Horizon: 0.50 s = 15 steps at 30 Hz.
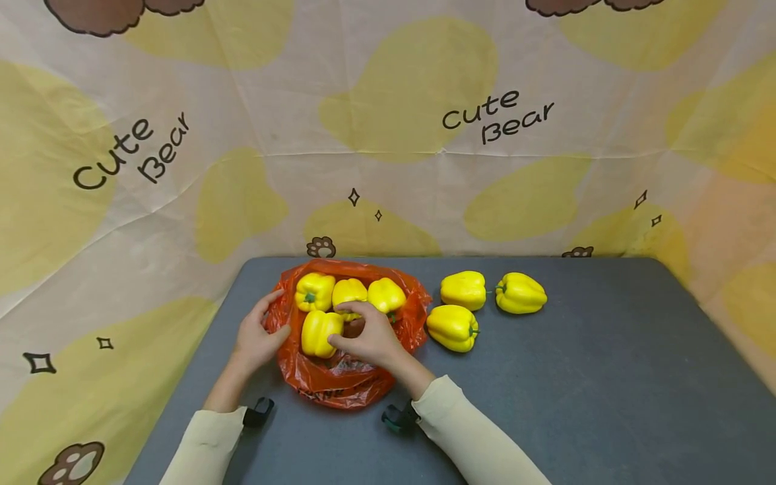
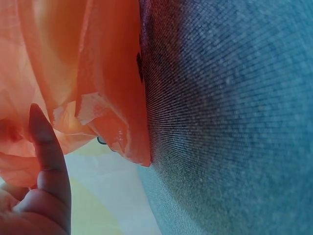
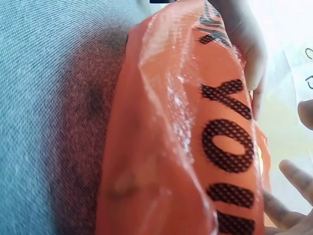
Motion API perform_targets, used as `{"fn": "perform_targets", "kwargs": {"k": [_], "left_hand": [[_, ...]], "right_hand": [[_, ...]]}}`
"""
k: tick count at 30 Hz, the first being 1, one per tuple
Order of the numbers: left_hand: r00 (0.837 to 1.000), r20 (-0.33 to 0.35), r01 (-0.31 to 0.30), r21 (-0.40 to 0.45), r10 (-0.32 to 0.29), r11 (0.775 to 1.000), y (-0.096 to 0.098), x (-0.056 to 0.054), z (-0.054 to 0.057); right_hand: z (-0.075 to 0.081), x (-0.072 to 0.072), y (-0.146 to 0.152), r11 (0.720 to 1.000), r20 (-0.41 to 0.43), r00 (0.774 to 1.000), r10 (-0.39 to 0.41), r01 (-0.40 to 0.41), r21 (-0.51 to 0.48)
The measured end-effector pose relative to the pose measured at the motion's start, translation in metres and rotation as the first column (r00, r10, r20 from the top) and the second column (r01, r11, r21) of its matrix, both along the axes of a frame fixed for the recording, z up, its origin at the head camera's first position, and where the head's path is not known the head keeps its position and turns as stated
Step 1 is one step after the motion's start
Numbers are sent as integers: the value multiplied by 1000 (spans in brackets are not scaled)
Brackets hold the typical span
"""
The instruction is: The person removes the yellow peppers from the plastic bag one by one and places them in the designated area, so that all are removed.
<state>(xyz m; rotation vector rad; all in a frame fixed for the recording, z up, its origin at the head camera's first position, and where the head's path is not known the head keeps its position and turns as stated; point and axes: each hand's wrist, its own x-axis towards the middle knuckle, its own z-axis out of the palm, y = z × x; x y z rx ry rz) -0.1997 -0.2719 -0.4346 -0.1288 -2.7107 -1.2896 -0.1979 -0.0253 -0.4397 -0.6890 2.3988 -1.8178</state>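
Red plastic bag [image 1: 364,391] cradles four yellow bell peppers [image 1: 315,291]; left hand [image 1: 257,337], spread, touches it; right hand's grip [image 1: 372,337] gapes, empty, at the front pepper [image 1: 320,334]. Three peppers [image 1: 463,290] lie beside the bag.

Head view: your light is soft, even, moderately bright; small highlights on the yellow bell peppers [image 1: 452,328], scattered glints on the red plastic bag [image 1: 364,392]. Left-wrist view: dimmer, bluish cast across the table [image 2: 234,107]; your left hand [image 2: 44,196] in shade. Right-wrist view: glare streaks down the bag, reddish shadow beside it; backdrop [image 3: 286,54] nearly washed out.
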Motion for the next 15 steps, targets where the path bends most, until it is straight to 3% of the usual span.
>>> {"fn": "perform_targets", "kwargs": {"k": [15], "left_hand": [[1000, -19, 15, 16, -15, 1000, -1, 0, 0]], "right_hand": [[-11, -1, -13, 997, -26, 999, -38, 40, 70]]}}
